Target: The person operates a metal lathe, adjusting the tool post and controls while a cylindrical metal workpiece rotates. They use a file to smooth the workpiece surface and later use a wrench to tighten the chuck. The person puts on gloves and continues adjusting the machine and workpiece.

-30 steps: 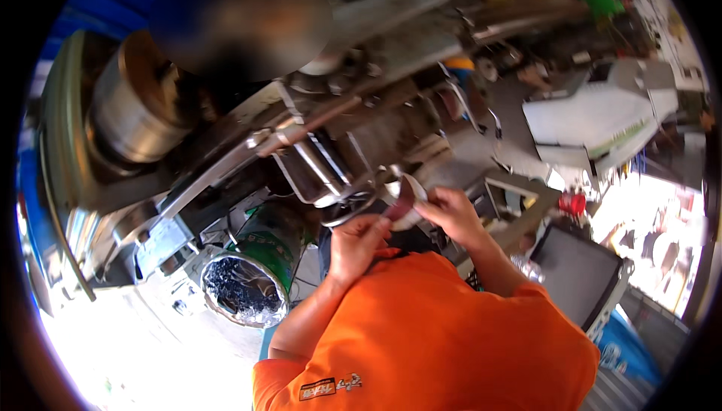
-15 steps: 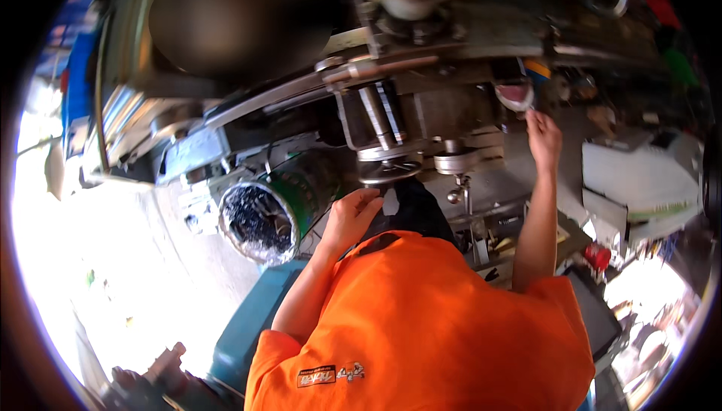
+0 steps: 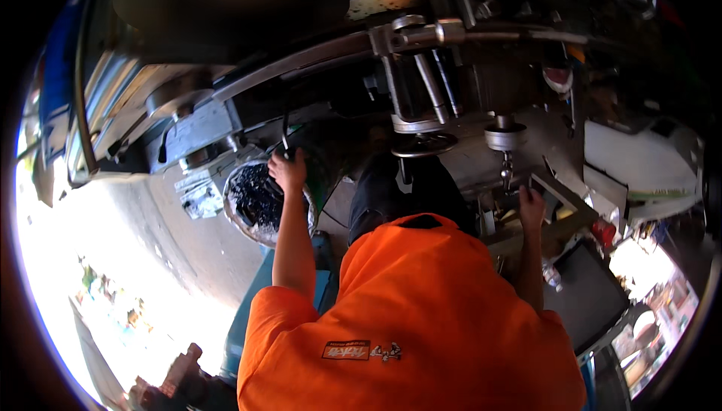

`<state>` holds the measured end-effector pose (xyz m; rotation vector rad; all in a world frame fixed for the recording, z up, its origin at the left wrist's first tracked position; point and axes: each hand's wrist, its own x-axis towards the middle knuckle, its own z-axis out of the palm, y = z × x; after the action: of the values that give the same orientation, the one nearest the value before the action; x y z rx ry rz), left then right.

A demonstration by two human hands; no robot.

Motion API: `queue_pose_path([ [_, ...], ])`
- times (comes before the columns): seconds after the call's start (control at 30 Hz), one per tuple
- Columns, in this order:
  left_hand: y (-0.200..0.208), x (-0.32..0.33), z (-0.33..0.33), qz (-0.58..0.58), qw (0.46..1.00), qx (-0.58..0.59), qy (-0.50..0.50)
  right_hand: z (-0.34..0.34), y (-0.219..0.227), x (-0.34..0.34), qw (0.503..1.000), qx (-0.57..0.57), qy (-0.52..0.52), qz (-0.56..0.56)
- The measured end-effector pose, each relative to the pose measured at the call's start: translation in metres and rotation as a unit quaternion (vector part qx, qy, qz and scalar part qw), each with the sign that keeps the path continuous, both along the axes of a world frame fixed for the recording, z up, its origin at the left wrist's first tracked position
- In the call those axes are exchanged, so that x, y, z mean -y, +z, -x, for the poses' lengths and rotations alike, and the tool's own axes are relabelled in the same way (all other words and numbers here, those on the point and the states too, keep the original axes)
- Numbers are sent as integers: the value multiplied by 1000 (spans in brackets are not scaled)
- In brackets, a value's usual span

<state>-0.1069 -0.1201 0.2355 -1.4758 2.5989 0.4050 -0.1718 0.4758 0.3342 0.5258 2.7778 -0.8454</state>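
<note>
My left hand is raised over the rim of a round bucket with dark, glossy contents. Its fingers close around the lower end of a thin metal lever hanging from the machine. My right hand is low on the right, beside a tray-like frame and below a ball-ended handle. Its fingers are dim and partly merge with the dark background, so what they hold, if anything, does not show.
A round handwheel and a graduated metal collar stick out toward me. To the right stand a pale grey cabinet and a small red object. A white-and-red cup-like thing hangs at upper right. A teal surface lies at lower left.
My left hand has moved left and forward, from near the handwheel to the lever over the bucket. My right hand has come down and back from the cup-like thing. The view has shifted.
</note>
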Motion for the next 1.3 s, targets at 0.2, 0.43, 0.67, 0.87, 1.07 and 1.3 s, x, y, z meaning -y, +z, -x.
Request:
queue_pose_path([
  [0.2, -152, 44, -46, -160, 980, 76, 96, -45, 43, 29, 992, 119, 7, -41],
  [0.43, -107, 17, -21, -256, 928, 262, 67, -83, 61, 62, 990, 136, -23, -26],
  [0.67, -113, 15, -12, -368, 914, 108, -135, -99, 23, 82, 992, 117, -54, 5],
  [0.87, -99, -2, 0, -397, 905, 64, -138, -105, 1, 88, 995, 85, -53, 13],
  [1.07, -67, -27, 13, -401, 894, 103, -169, -117, -6, 84, 983, 133, -102, 80],
  [1.3, -38, -69, 41, -402, 888, 123, -188, -134, -33, 66, 981, 95, -108, 133],
])
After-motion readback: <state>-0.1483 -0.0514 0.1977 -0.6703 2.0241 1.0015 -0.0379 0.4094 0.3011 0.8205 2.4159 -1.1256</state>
